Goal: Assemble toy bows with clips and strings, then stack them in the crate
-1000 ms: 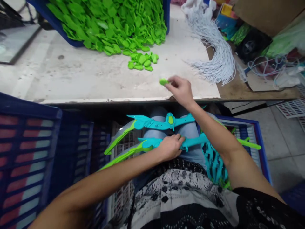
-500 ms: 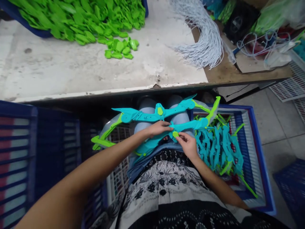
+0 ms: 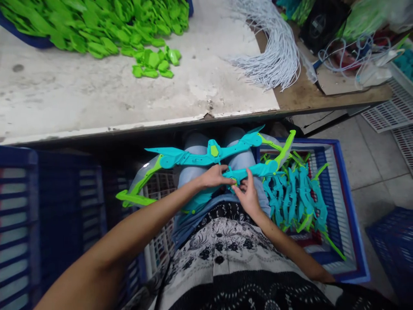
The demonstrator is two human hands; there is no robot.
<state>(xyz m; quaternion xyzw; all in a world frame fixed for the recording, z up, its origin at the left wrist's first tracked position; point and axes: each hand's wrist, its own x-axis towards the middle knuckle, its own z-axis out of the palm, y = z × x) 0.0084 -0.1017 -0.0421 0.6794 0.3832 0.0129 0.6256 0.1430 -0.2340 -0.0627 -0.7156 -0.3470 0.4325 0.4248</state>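
Note:
Two turquoise toy bows with lime-green limbs lie across my lap. The farther toy bow [image 3: 190,158] has a green centre piece [image 3: 214,150] in its middle. My left hand [image 3: 215,175] is closed on the nearer toy bow [image 3: 253,171], its thumb pressed at a small green piece [image 3: 234,181] on the bow's centre. My right hand [image 3: 249,194] grips the same bow just to the right, thumb near the green piece and fingers around the turquoise body. The hands partly hide the green piece and the bow's middle.
Loose green pieces [image 3: 153,62] lie on the worktable [image 3: 106,99] before a heaped blue bin. A bundle of white cords [image 3: 274,56] lies at the right. Beside my right leg, a blue crate [image 3: 350,224] holds several bows. Blue crates [image 3: 19,224] stand at the left.
The right hand has gone from pinching the green piece at its edge to gripping the bow. My left thumb has come over onto the green piece. The view has shifted slightly.

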